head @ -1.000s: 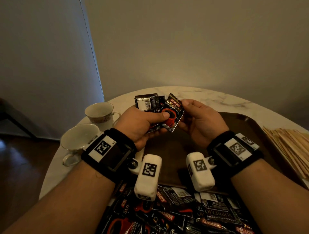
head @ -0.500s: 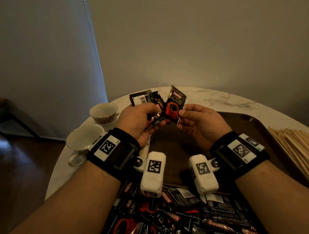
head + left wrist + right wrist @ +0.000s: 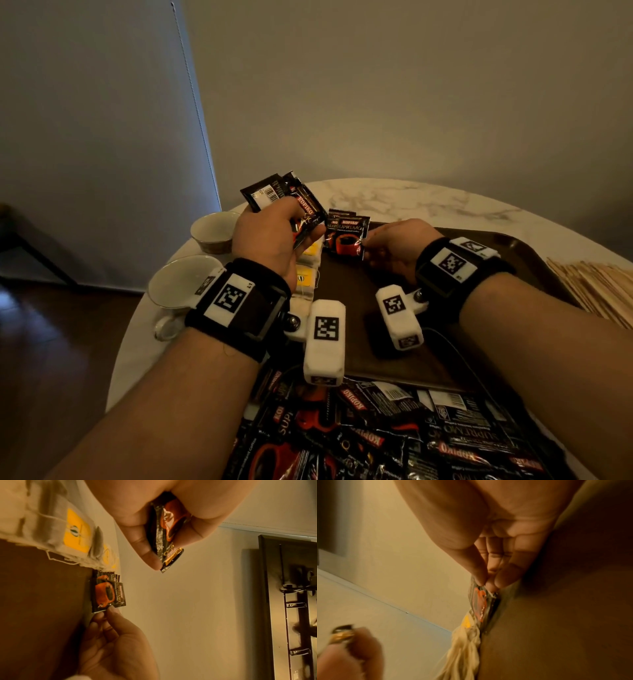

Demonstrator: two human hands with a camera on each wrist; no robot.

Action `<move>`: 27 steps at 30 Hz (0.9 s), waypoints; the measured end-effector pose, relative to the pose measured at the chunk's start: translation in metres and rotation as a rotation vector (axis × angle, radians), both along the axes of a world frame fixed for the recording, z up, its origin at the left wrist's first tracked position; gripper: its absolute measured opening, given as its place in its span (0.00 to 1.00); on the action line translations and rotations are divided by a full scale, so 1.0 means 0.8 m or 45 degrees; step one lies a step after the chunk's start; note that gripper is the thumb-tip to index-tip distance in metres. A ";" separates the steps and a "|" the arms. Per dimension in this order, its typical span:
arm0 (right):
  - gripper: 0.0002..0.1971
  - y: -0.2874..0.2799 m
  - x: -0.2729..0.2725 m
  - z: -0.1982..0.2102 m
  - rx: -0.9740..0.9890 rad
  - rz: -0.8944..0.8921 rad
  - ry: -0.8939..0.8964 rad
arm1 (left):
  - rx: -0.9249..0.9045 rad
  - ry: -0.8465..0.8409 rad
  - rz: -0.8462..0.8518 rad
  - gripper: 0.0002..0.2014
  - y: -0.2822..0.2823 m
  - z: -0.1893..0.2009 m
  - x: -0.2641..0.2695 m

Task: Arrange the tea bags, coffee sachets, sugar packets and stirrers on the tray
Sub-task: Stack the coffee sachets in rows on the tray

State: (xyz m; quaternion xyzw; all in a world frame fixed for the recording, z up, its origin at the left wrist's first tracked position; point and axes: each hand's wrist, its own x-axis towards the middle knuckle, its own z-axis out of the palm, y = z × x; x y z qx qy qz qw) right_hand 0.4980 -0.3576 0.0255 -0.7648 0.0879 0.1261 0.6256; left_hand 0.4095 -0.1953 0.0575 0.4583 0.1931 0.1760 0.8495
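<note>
Coffee sachets, black foil with a red cup printed on them, are sitting in both hands in the head view. The left hand (image 3: 270,236) is gripping a small fan of these sachets (image 3: 284,202), held up off the table, fingers curled round them. Just to its right, the right hand (image 3: 397,246) is pinching the corner of a single black sachet (image 3: 346,236) over the far left corner of the dark brown rectangular tray (image 3: 513,246). Another sachet is peeking out right behind that one. Below the left hand, pale tea bags with yellow tags (image 3: 306,274) are lining the tray's left edge. A loose heap of black sachets (image 3: 394,431) is lying nearer the person than both wrists, and light wooden stirrers (image 3: 596,287) are lying beyond the right forearm (past the tray's right rim). Two white cups (image 3: 214,231) are standing left of the left hand.

From the left wrist, the fingers (image 3: 137,543) are clamping the bundle edge-on (image 3: 166,534), while the right hand's fingertips (image 3: 111,611) are holding the single sachet (image 3: 108,596) at the tray's end, beside the tea bags (image 3: 75,532).

From the right wrist, thumb and fingers (image 3: 498,580) are nipping the sachet's corner (image 3: 479,601) against the tray, with tea bags (image 3: 464,642) just beyond.
</note>
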 end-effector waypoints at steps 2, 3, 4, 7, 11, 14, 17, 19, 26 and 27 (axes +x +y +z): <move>0.03 0.004 0.007 0.001 -0.066 0.003 0.025 | 0.008 -0.014 0.020 0.11 0.001 -0.001 0.002; 0.03 0.005 0.009 0.002 -0.104 0.009 0.038 | 0.013 -0.020 0.024 0.11 0.001 -0.002 0.002; 0.03 0.006 0.011 0.003 -0.138 0.014 0.045 | 0.018 -0.027 0.024 0.12 0.002 -0.003 0.003; 0.02 0.009 0.013 0.005 -0.217 0.027 0.049 | 0.013 -0.042 0.020 0.14 0.004 -0.005 0.006; 0.03 0.012 0.013 0.006 -0.280 0.039 0.051 | 0.010 -0.024 0.015 0.14 0.004 -0.009 0.009; 0.05 0.013 0.014 0.006 -0.312 0.048 0.052 | 0.010 -0.014 0.000 0.14 0.005 -0.009 0.010; 0.05 0.013 0.015 0.006 -0.330 0.059 0.049 | 0.014 -0.015 -0.008 0.14 0.004 -0.011 0.012; 0.04 0.013 0.014 0.006 -0.333 0.067 0.056 | 0.016 -0.010 -0.016 0.14 0.003 -0.012 0.012; 0.06 0.004 0.007 0.009 -0.154 0.091 0.106 | 0.000 -0.002 -0.094 0.15 -0.003 -0.015 0.010; 0.07 0.000 0.004 0.011 -0.086 0.075 0.107 | -0.004 -0.005 -0.109 0.15 -0.005 -0.014 0.009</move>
